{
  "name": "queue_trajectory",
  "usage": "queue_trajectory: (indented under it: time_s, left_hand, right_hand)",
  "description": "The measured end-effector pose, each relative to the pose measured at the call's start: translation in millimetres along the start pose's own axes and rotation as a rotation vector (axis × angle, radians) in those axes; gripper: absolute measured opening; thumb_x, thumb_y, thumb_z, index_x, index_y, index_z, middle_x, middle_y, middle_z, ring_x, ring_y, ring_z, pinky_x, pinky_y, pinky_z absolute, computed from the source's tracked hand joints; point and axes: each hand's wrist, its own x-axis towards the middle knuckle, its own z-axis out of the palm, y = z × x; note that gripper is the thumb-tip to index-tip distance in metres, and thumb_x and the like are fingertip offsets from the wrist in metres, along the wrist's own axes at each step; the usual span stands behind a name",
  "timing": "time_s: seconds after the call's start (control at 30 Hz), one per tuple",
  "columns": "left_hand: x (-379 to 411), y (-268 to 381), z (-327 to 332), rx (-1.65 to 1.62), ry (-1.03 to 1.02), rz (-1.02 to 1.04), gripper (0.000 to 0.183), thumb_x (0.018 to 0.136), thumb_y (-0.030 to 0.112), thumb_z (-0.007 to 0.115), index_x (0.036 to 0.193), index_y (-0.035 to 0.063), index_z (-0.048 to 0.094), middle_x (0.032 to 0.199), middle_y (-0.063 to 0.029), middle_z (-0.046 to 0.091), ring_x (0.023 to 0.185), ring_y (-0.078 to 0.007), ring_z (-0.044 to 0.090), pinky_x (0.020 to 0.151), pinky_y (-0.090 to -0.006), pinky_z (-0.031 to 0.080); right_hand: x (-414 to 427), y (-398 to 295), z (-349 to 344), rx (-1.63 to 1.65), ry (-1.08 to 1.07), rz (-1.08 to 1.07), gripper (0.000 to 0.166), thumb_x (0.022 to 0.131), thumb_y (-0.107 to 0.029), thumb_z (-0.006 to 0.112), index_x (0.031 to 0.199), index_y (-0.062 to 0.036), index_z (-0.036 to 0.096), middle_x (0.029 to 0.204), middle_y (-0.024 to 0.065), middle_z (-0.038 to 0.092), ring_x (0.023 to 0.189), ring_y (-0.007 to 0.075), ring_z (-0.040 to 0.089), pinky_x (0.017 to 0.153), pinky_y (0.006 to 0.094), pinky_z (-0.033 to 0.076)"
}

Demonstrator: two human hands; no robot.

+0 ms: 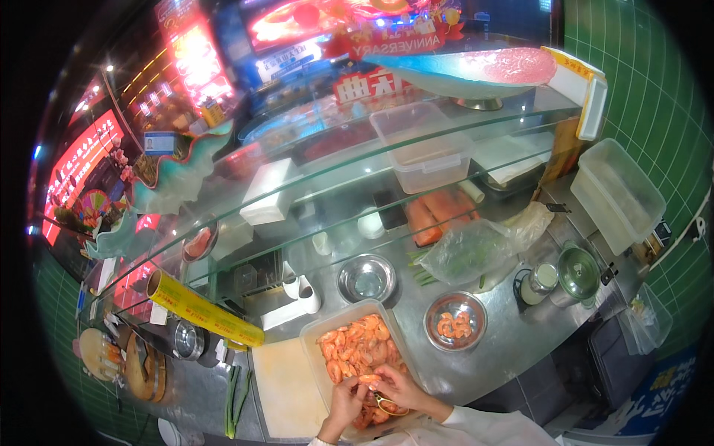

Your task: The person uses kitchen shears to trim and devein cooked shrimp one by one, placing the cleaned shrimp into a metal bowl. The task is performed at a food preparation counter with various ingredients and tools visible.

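Observation:
Over a clear plastic tub [309, 340] heaped with cooked shrimp [357, 340], my left hand [345, 402] and my right hand [403, 389] meet. One orange shrimp [368, 378] is pinched between the fingertips of both. Scissors with gold-coloured loop handles [393, 407] show just below my right hand; whether they hang from its fingers or lie on the shrimp, I cannot tell. To the right of the tub, a steel bowl [428, 334] contains several shrimp pieces [454, 325] that look peeled. A white cutting board [284, 384] lies along the tub's left side.
Spring onions [231, 401] and a yellow cling-film roll [203, 309] are at left. Behind the tub stand a steel bowl [366, 279], a plastic bag of greens [466, 251] and orange fish fillets [440, 214]. Glass shelves [334, 184] cross behind. A green lidded pot [578, 270] stands right.

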Motion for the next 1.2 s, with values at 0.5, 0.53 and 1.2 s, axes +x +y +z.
queue_trajectory:
  time_s: [0.5,0.53,1.2]
  left_hand:
    - [8.3,-18.8,-26.3,0.88,0.041,0.447,0.032,0.077,0.003,0.06,0.109,0.0044,0.058,0.107,-0.0135,0.06,0.092,-0.0304,0.06,0.075,-0.0367,0.051]
    - [6.3,-15.0,-28.9,0.813,0.038,0.436,0.033,0.077,0.004,0.061,0.11,0.0048,0.057,0.106,-0.0124,0.06,0.091,-0.03,0.06,0.074,-0.037,0.051]
    - [6.9,32.3,-20.5,1.066,-0.193,0.803,0.031,0.074,0.013,0.06,0.103,0.0019,0.058,0.082,-0.0072,0.06,0.071,-0.0208,0.06,0.061,-0.0298,0.049]
  right_hand:
    - [5.6,12.3,-7.8,0.961,0.041,0.641,0.016,0.092,-0.023,0.052,0.089,-0.0077,0.05,0.074,0.003,0.054,0.054,0.0082,0.043,0.044,0.0203,0.031]
    - [5.0,18.4,-7.1,1.011,0.028,0.674,0.017,0.092,-0.024,0.052,0.087,-0.0079,0.05,0.074,0.0027,0.053,0.054,0.0084,0.042,0.044,0.0205,0.032]
    - [-10.2,1.7,12.0,0.594,-0.016,0.421,0.021,0.095,-0.022,0.047,0.092,-0.003,0.054,0.07,0.0019,0.049,0.05,0.0069,0.04,0.041,0.0193,0.03]
